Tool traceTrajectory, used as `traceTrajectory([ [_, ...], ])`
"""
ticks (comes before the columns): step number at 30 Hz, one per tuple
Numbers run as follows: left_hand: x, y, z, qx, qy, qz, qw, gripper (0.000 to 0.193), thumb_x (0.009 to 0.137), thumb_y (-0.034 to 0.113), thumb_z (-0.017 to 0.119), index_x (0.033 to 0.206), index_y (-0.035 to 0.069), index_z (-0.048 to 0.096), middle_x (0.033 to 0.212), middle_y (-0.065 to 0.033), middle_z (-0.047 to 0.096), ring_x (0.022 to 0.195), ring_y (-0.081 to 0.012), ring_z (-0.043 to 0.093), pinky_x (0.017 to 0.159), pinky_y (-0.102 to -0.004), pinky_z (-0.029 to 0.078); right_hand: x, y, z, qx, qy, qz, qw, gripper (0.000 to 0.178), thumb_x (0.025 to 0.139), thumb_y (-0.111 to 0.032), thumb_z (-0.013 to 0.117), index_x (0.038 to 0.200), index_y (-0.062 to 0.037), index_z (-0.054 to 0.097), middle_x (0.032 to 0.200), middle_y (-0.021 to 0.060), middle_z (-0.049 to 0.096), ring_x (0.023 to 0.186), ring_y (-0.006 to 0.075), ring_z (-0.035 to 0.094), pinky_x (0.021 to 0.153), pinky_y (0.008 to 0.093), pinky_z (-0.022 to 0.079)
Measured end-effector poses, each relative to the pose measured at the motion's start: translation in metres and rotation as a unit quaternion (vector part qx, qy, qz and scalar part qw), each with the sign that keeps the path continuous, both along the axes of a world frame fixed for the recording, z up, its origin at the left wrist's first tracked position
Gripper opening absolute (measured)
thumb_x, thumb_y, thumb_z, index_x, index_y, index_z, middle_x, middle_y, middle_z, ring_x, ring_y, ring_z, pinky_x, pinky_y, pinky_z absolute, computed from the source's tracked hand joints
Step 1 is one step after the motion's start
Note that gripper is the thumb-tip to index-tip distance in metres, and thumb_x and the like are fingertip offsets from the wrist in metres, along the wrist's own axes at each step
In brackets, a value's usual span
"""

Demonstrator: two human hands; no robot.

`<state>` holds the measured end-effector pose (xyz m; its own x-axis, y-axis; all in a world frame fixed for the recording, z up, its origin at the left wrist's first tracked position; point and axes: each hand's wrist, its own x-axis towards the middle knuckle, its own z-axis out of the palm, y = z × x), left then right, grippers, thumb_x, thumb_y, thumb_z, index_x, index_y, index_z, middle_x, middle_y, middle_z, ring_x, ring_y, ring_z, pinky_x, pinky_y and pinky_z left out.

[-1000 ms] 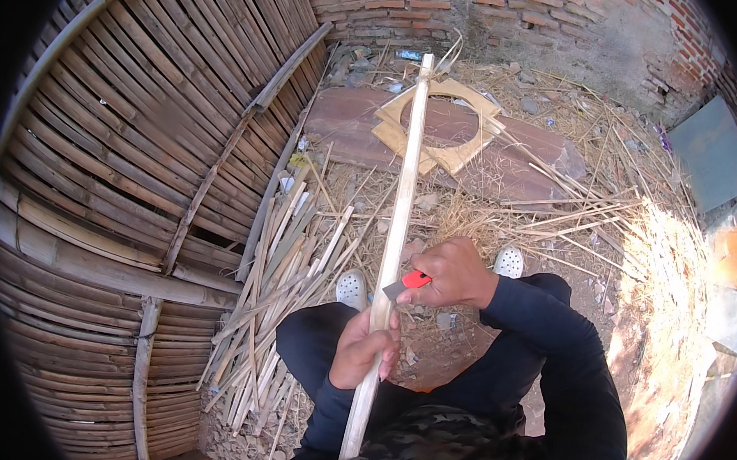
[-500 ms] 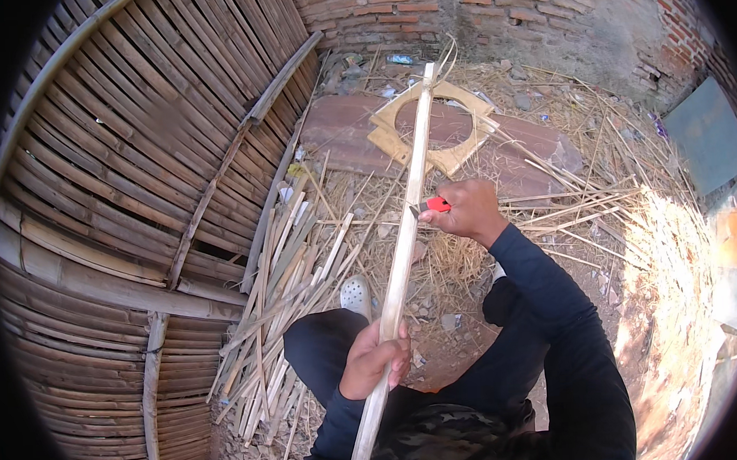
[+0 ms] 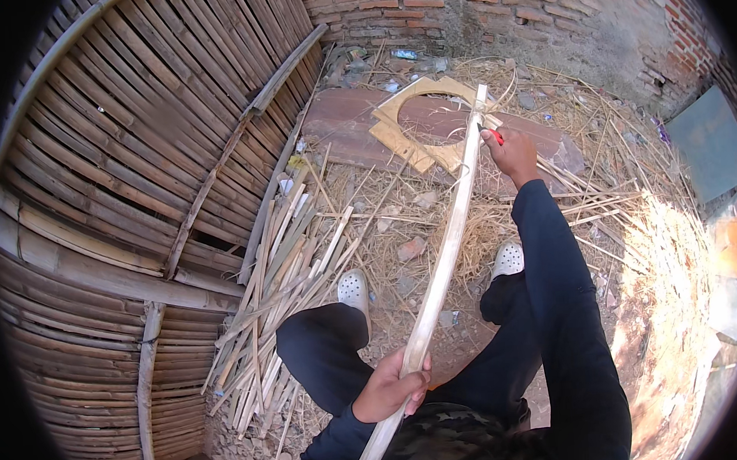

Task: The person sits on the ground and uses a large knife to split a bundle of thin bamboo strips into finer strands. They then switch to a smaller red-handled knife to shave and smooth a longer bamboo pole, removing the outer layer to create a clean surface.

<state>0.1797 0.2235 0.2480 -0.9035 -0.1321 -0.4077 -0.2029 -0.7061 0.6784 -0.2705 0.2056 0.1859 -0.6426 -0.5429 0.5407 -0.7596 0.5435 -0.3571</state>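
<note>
A long pale strip of split bamboo or wood (image 3: 443, 269) slants up and to the right from my lap. My left hand (image 3: 392, 385) is wrapped round its lower part. Near the far end, my right hand (image 3: 512, 153) is closed on a red-handled knife (image 3: 495, 136), its dark blade against the strip. Thin curled shavings (image 3: 504, 95) stand off the strip's tip. Past the strip, a tan board frame with a big round hole (image 3: 397, 142) rests on a brown panel (image 3: 339, 124).
A heap of thin split strips (image 3: 281, 291) lies left of my feet, by a bamboo slat wall (image 3: 159, 132). Brick wall (image 3: 532, 17) closes the far side. More strips (image 3: 598, 203) and shavings cover the ground at right. A grey-green sheet (image 3: 706, 141) leans at far right.
My right hand with the knife has slid away from me along the strip toward its far end. The strip's tip has swung right, and my left hand has shifted slightly right and down.
</note>
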Motion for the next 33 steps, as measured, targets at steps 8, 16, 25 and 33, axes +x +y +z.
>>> traceTrajectory([
  [8, 0.003, 0.004, -0.003, 0.011, 0.004, -0.021, 1.000, 0.016, 0.084, -0.005, 0.047, 0.099, 0.002, 0.044, 0.064, -0.0034, 0.047, 0.043, -0.0101, 0.044, 0.041, -0.0228, 0.038, -0.027, 0.015, -0.018, -0.015, 0.047, -0.043, 0.998, 0.068, 0.086, -0.067, 0.045, 0.068, -0.0049, 0.066, 0.060, 0.0193, 0.060, 0.060, 0.0375, 0.061, 0.057, 0.0477, 0.045],
  [16, -0.002, -0.015, -0.012, 0.018, 0.001, 0.040, 0.999, 0.017, 0.082, -0.004, 0.046, 0.098, 0.002, 0.044, 0.061, -0.0030, 0.047, 0.041, -0.0107, 0.045, 0.040, -0.0224, 0.038, 0.050, 0.020, 0.012, 0.062, -0.207, 0.136, 0.967, 0.076, 0.087, -0.068, 0.044, 0.055, 0.0000, 0.056, 0.052, 0.0187, 0.052, 0.053, 0.0363, 0.056, 0.053, 0.0448, 0.042],
  [25, -0.022, -0.046, 0.011, -0.030, 0.038, 0.090, 0.995, 0.020, 0.079, -0.005, 0.044, 0.098, 0.001, 0.046, 0.061, -0.0050, 0.048, 0.039, -0.0125, 0.043, 0.039, -0.0237, 0.037, 0.208, 0.038, 0.051, 0.009, -0.007, 0.407, 0.913, 0.056, 0.079, -0.061, 0.061, 0.062, -0.0084, 0.061, 0.049, 0.0106, 0.053, 0.046, 0.0307, 0.057, 0.043, 0.0385, 0.042],
  [33, -0.018, -0.040, 0.006, 0.008, 0.059, 0.094, 0.994, 0.021, 0.079, -0.006, 0.044, 0.099, 0.001, 0.044, 0.060, -0.0051, 0.047, 0.039, -0.0127, 0.043, 0.039, -0.0237, 0.036, 0.195, 0.020, 0.044, -0.004, 0.012, 0.344, 0.939, 0.061, 0.077, -0.068, 0.060, 0.058, -0.0100, 0.060, 0.046, 0.0087, 0.053, 0.043, 0.0274, 0.057, 0.042, 0.0374, 0.043],
])
